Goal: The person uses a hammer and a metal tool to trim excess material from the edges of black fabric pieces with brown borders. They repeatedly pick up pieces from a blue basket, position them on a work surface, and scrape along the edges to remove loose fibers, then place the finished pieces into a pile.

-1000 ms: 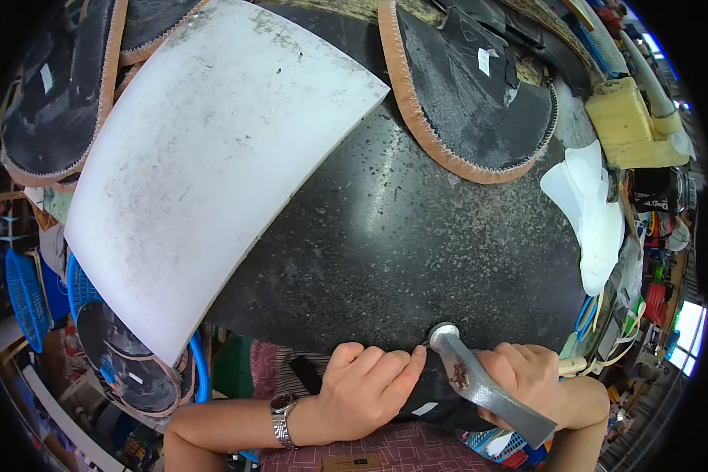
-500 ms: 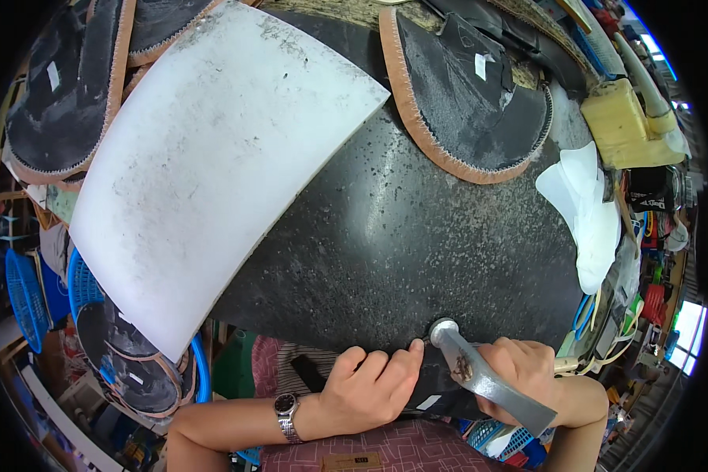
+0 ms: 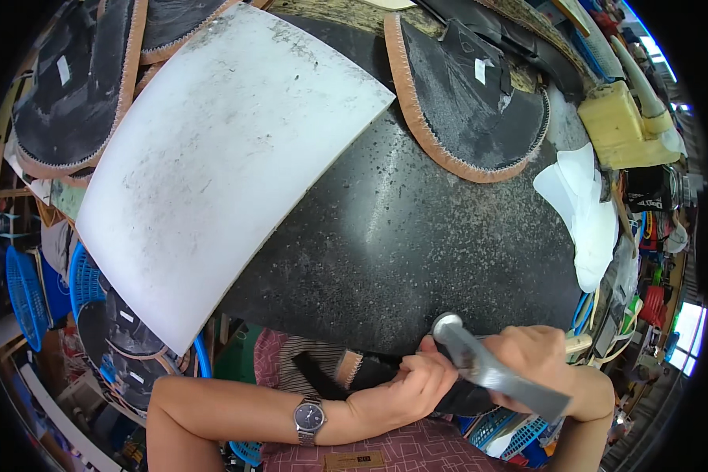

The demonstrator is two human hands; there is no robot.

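Observation:
At the near edge of the black work surface [image 3: 417, 267], my right hand [image 3: 531, 358] is wrapped round a hammer. The steel hammer head [image 3: 466, 352] has a round face and a long flat tail pointing back to the right; the hand and head hide most of the handle. My left hand [image 3: 429, 381], wearing a wristwatch, is closed on a black shoe upper [image 3: 377, 374] with a tan zigzag-stitched edge. Its fingertips lie just below the round hammer face at the surface's rim. Most of the upper is hidden under my hands.
A large white board [image 3: 204, 165] slants over the left of the surface. Another black upper with tan edging [image 3: 472, 118] lies at the far right; similar ones [image 3: 79, 102] are stacked far left. White cut pieces [image 3: 582, 212] and a yellow container [image 3: 617, 126] stand along the right.
My left hand has shifted right with the upper, whose tan stitched edge now shows at its left. The white label on it is out of sight. The hammer has moved slightly right.

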